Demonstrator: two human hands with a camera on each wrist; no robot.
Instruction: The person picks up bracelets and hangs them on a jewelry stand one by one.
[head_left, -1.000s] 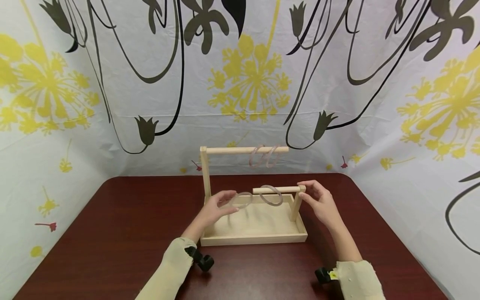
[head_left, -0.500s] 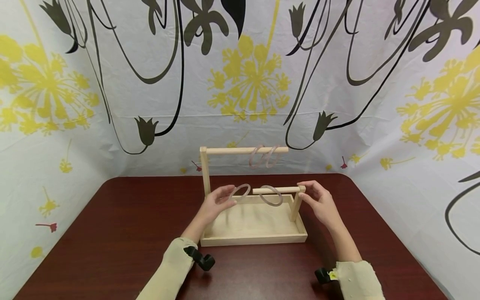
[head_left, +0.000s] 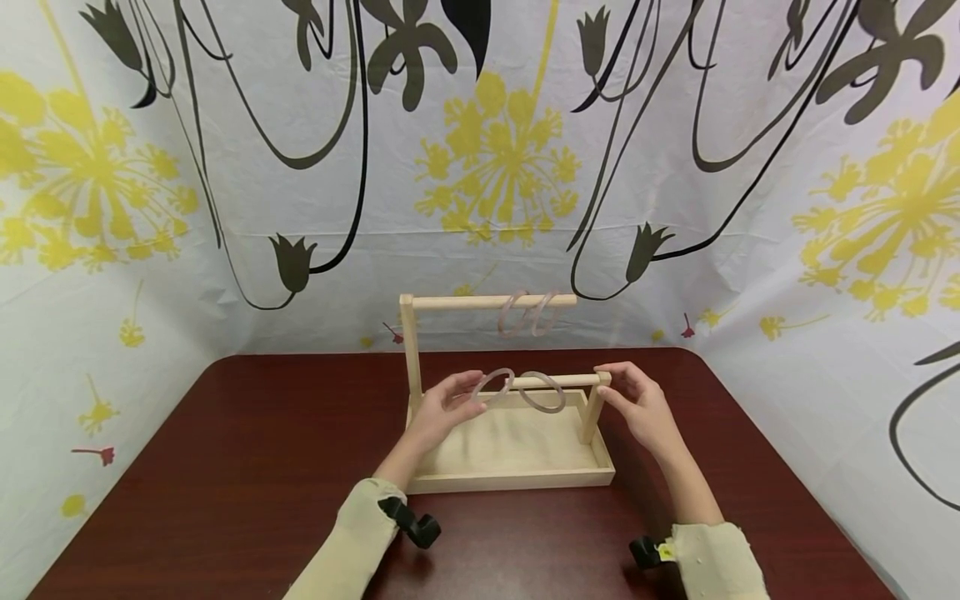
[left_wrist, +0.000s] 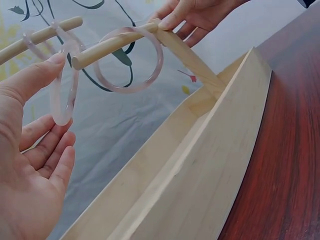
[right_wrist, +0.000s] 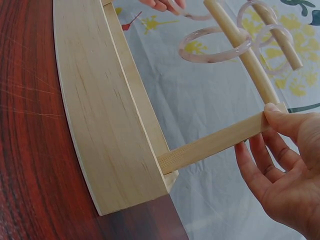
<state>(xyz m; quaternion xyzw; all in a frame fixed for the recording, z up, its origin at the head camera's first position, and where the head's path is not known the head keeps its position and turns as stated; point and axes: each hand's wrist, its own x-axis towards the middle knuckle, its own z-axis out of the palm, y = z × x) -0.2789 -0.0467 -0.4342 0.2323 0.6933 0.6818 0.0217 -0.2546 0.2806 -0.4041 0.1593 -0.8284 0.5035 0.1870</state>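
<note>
A wooden rack (head_left: 510, 479) stands on a dark red table (head_left: 225, 467). My left hand (head_left: 474, 392) pinches a translucent pink ring (head_left: 497, 383) and holds it upright at the free end of the lower bar (head_left: 558, 381). In the left wrist view that ring (left_wrist: 62, 119) sits between thumb and fingers of the left hand (left_wrist: 60, 100), just beside the bar end (left_wrist: 80, 61). Another ring (head_left: 542, 393) hangs on the lower bar. Two more rings (head_left: 528, 313) hang on the upper bar (head_left: 457, 301). My right hand (head_left: 609, 385) pinches the top of the short post (head_left: 592, 417); thumb (right_wrist: 280, 115) on its end.
The rack's tray base (head_left: 510, 446) holds nothing. A tall post (head_left: 409, 350) rises at its left rear. A flower-printed sheet (head_left: 480, 167) closes off the back and both sides. Bare tabletop lies left, right and in front of the rack.
My left hand has lifted the ring and carried it right, from over the tray up to the free end of the lower bar. The right hand has stayed on the short post.
</note>
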